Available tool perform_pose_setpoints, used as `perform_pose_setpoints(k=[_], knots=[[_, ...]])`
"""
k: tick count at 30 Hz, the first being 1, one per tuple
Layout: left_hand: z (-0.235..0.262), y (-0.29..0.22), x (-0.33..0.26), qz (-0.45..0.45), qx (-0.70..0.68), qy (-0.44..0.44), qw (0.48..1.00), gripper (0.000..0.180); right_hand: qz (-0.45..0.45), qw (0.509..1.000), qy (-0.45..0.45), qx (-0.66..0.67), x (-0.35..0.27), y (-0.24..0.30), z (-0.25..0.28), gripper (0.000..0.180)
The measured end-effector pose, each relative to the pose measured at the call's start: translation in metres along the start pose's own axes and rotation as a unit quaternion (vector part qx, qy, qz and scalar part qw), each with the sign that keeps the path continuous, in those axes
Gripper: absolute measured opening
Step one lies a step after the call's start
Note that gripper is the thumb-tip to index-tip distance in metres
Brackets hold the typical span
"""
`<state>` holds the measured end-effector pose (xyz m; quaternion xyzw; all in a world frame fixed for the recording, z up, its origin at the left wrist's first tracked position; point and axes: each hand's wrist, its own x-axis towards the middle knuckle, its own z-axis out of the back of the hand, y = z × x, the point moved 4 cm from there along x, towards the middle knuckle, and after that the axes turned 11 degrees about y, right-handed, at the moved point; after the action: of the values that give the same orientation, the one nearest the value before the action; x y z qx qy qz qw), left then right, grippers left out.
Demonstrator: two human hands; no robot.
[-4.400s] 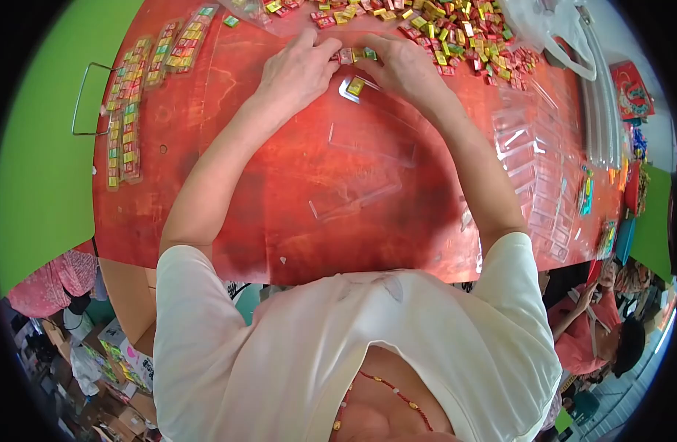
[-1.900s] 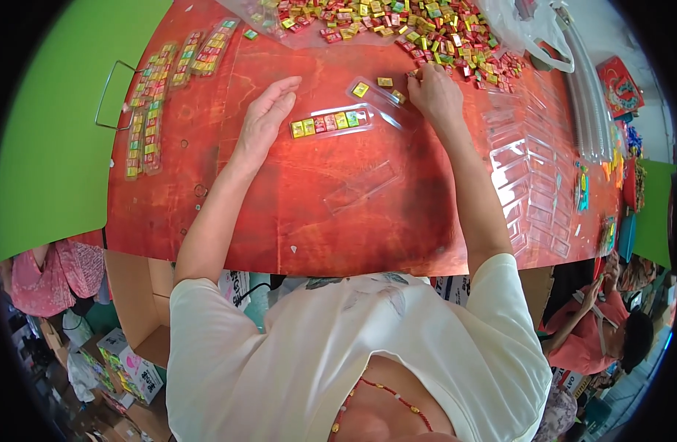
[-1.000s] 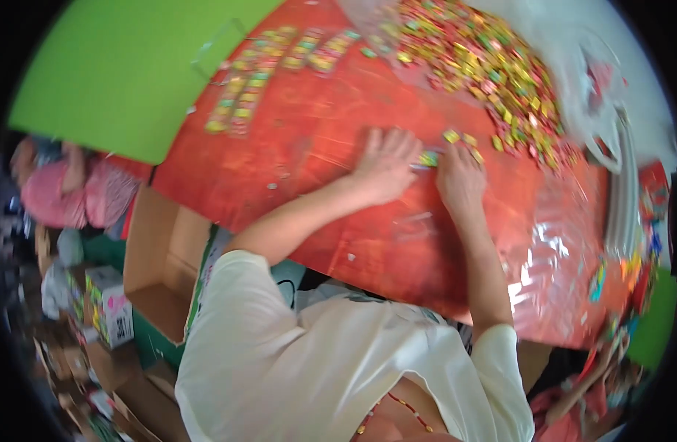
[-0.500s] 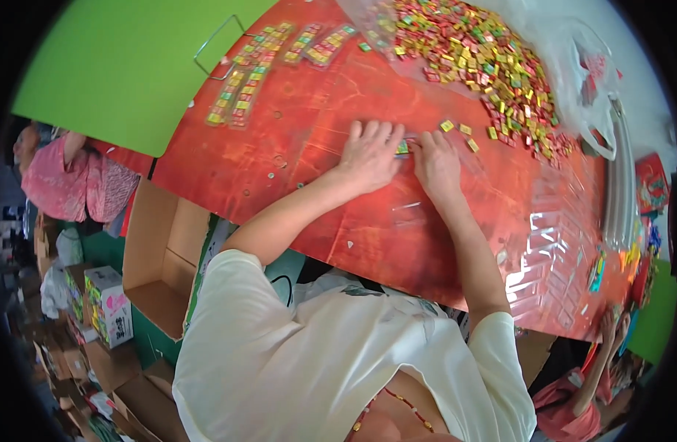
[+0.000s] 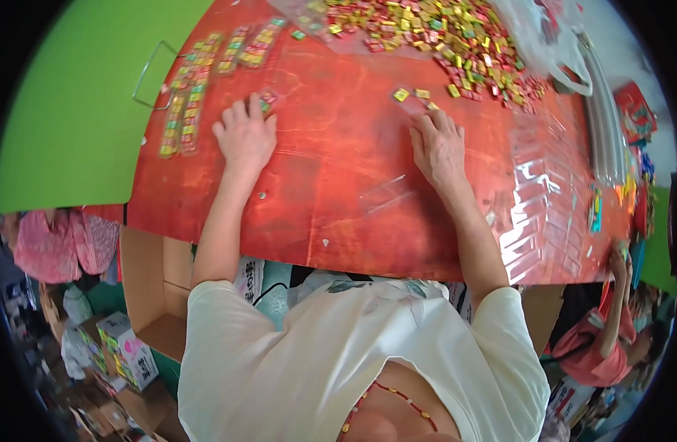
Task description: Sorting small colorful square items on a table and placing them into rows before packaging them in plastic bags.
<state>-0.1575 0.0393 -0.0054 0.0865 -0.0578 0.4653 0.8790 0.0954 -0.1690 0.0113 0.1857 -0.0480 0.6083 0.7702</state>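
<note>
At the left of the red table my left hand (image 5: 248, 138) is closed around the near end of a small clear plastic tray (image 5: 270, 97). Red and green wrapped cubes show in it past my fingers. My right hand (image 5: 440, 147) is right of the middle, fingers apart and slightly bent, fingertips close to a few loose yellow wrapped cubes (image 5: 422, 93). Another clear plastic piece lies by these cubes, partly blurred. Filled strips of wrapped cubes (image 5: 192, 110) lie side by side beyond my left hand, near the table's left edge.
A large heap of red, yellow and green cubes (image 5: 456, 40) covers the far right, beside a white plastic bag (image 5: 552, 40). Empty clear trays (image 5: 541, 214) are spread at the right. A green board (image 5: 73, 110) with a metal handle adjoins the left. Another person (image 5: 603, 339) is at lower right.
My hands have parted. The left went left with the partly filled tray, toward the filled strips; the right has stayed near the loose yellow cubes. The whole view has turned and shifted.
</note>
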Motion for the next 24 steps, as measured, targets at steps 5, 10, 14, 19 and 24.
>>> perform_pose_setpoints(k=[5,10,14,19,24], knots=[[0.014,-0.069,0.002,-0.195,-0.138,-0.007,0.971,0.058,-0.092,0.993,-0.003,-0.068,-0.001,-0.038,0.006,0.025],[0.024,-0.154,0.013,-0.349,-0.188,0.006,0.918,0.054,-0.008,0.997,0.046,-0.068,-0.01,-0.029,0.0,0.022],[0.001,-0.177,0.018,-0.394,-0.147,0.037,0.907,0.049,0.041,0.999,0.025,0.007,-0.006,-0.032,0.007,0.014],[0.02,-0.179,0.003,-0.371,-0.139,0.038,0.917,0.042,-0.057,0.998,0.018,0.008,0.008,-0.068,0.008,0.015],[0.029,-0.201,0.047,-0.369,-0.225,-0.007,0.902,0.032,-0.098,0.993,0.048,-0.046,0.026,-0.079,-0.005,0.021]])
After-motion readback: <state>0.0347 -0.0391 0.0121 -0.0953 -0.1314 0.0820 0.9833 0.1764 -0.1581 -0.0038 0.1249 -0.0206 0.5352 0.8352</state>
